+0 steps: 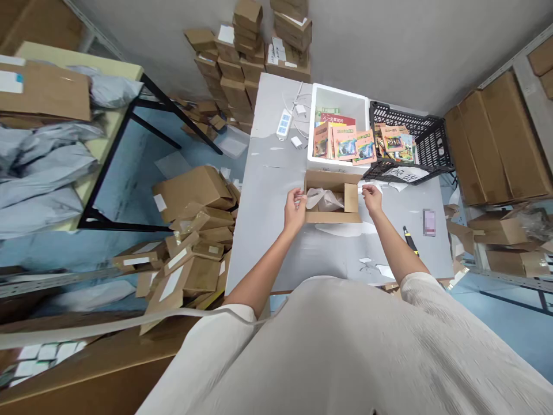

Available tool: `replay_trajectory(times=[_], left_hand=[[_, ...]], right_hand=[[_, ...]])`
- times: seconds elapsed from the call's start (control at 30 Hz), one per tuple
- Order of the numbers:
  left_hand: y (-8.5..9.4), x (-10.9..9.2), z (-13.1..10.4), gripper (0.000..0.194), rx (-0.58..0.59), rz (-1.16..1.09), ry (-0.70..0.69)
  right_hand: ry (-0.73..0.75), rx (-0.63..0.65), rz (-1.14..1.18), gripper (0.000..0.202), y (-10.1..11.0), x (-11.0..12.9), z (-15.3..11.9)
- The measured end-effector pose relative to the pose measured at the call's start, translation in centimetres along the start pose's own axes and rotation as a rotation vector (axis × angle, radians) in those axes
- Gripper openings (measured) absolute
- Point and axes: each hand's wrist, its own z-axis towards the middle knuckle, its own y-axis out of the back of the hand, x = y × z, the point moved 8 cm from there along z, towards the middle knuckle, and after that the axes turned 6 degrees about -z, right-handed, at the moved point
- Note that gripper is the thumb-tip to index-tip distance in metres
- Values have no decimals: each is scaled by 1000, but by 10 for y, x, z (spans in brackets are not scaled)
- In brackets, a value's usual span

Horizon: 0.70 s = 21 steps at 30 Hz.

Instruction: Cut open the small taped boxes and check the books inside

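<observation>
An open cardboard box [332,218] lies in front of me on the grey table, its flaps spread. Inside it is crumpled white wrapping [327,200], either thin paper or plastic. My left hand [295,210] is at the box's left end with curled fingers, close against the edge and the wrapping; what they pinch is not clear. Just beyond the right end, my right hand [372,200] is closed in a pinch beside a white scrap of paper [380,184]. Whatever is between those fingertips is too small to name.
Behind the box stand a white foam bin [317,153] and a black crate [436,144], both holding booklets. A power strip [284,124] lies at the back left. To the right are a black-and-yellow cutter [410,240] and a pinkish pack [429,222]. Cardboard boxes [194,276] pile up left.
</observation>
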Motion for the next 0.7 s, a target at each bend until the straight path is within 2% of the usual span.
replay_trajectory(times=[0.1,0.17,0.23,0.27,0.33,0.43,0.57,0.7], left_hand=[[-10,0,-10,67,264,244,-6],[-15,0,-19,87,398,443,-66],[-17,1,-26,101,464,571,-121],[-18,2,-26,102,467,594,-135],[-17,4,-24,92,417,568,-126],[-14,8,-13,80,267,475,-68],[-16,15,2,79,107,443,-48],[-20,22,10,83,26,431,-63]], right_hand=[[-49,118,50,51,-7,-7,-11],[-54,187,74,61,-11,-5,-15],[-55,239,65,68,-14,-1,-16],[-60,260,55,71,-15,1,-16],[-76,299,40,75,-15,4,-16],[-83,364,31,75,-16,8,-17],[-83,392,36,71,-15,10,-19],[-103,383,67,66,-13,7,-21]])
